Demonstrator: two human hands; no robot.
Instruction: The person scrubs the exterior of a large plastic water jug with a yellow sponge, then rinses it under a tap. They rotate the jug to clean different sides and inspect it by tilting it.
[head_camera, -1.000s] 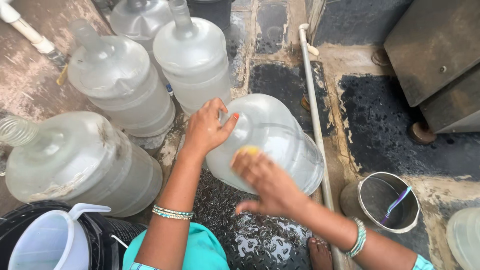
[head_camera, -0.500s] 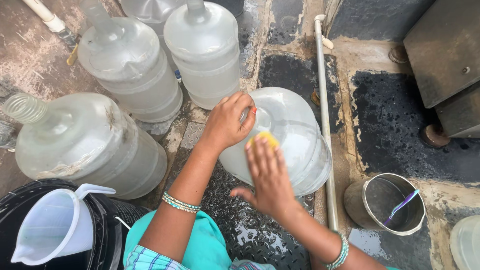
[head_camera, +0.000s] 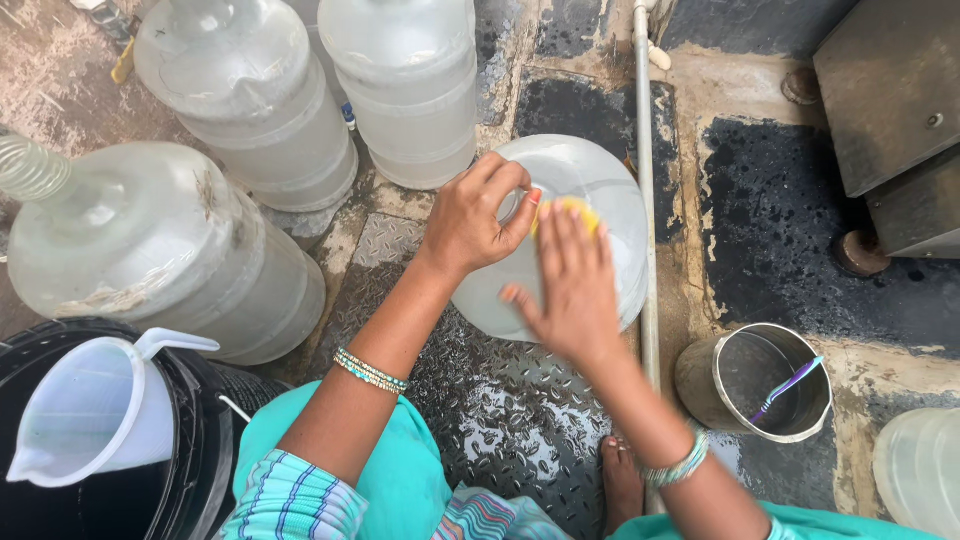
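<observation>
Translucent plastic water jug (head_camera: 600, 185) lies tipped on the wet metal floor plate (head_camera: 500, 410) at centre. Since a moment ago the left hand (head_camera: 478, 215) has slid to grip its upper edge, while the right hand (head_camera: 568, 285), flat, presses a yellow sponge (head_camera: 575, 208), so scrubbing appears underway. Steel pot (head_camera: 760, 385) sits at four o'clock, upright jugs (head_camera: 405, 80) at eleven.
</observation>
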